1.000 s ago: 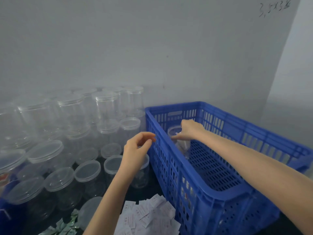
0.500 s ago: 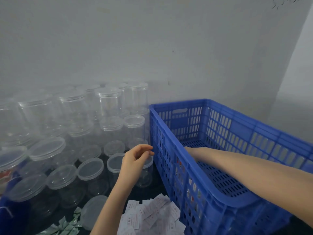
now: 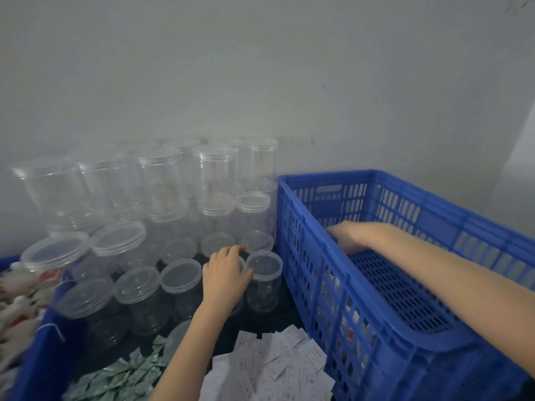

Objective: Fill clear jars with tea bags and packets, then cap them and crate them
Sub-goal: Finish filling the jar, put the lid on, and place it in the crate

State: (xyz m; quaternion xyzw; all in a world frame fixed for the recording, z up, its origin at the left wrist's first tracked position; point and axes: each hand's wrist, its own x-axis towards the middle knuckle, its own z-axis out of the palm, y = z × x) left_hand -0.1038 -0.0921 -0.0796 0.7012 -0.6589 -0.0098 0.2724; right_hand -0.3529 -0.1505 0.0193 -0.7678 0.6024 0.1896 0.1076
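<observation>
Left edge: blue bin holding white sachets with red print.
Upper left to centre: clear capped jars, stacked in tiers against the wall.
Lower centre: green packets, then white packets, loose on a dark surface.
Left hand: centre frame, fingers curled over a capped jar's lid, gripping it; a neighbouring jar stands just right, beside the crate.
Blue crate: right half; packet-filled jars visible through its near wall.
Right hand: low inside the crate, fingers hidden behind the wall; grip cannot be told.
</observation>
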